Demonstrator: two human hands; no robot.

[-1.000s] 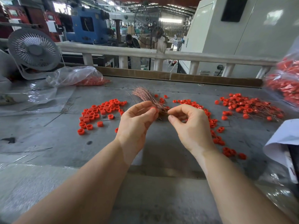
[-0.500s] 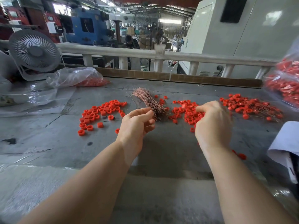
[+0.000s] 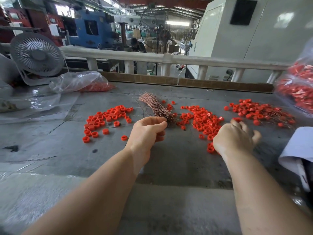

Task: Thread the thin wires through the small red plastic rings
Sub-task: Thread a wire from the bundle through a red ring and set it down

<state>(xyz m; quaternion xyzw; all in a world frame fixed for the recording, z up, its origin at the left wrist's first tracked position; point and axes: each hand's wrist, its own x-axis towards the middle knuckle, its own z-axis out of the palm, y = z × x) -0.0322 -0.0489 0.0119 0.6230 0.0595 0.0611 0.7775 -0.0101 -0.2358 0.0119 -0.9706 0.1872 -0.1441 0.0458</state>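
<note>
Bundle of thin copper-coloured wires (image 3: pixel 156 106) fanned toward the far edge of the grey worktop (image 3: pixel 50 146), near end by the left hand (image 3: pixel 146 131), fingers loosely curled, whether pinching a wire impossible to tell. Small red plastic rings (image 3: pixel 202 121) scattered in loose patches left and right of the bundle, threaded red rings with wire tails (image 3: pixel 260 112) heaped near the right edge, right hand (image 3: pixel 235 139) spread, blurred, just beside that heap, holding nothing visible. Clear plastic bag of red rings (image 3: pixel 81 83) and white table fan (image 3: pixel 36 55) at the far left corner, factory machines beyond a white railing (image 3: pixel 152 59).
</note>
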